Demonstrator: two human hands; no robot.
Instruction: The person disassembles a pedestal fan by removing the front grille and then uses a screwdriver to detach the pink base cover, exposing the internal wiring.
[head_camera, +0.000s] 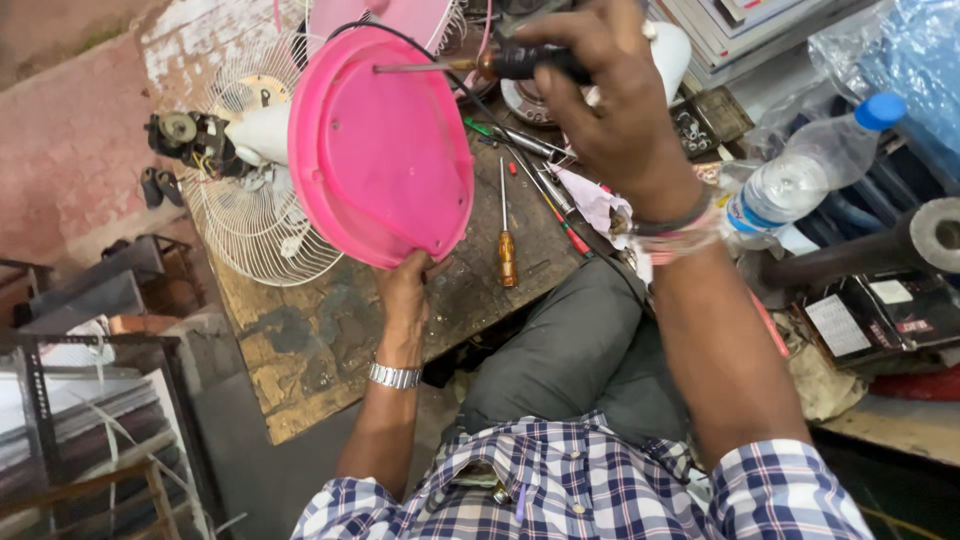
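Two bare hands are seen from above at a worn wooden table (300, 350). A round pink plastic fan cover (385, 150) is held upright over the middle of the table by the left hand (405, 295), whose grip is closed on the cover's lower rim. A dark-handled screwdriver (480, 65) is clasped in the right hand (610, 100), the grip wrapped tight around the handle, and its metal shaft is laid against the cover's upper rim. A white wire fan guard (255, 225) with an exposed motor (190, 135) is seen behind the cover, toward the table's far left corner. An orange-handled screwdriver (507, 245) is laid flat on the table just right of the cover, with other small tools beside it. A clear plastic bottle with a blue cap (810, 165) is tilted beyond the table's right edge.
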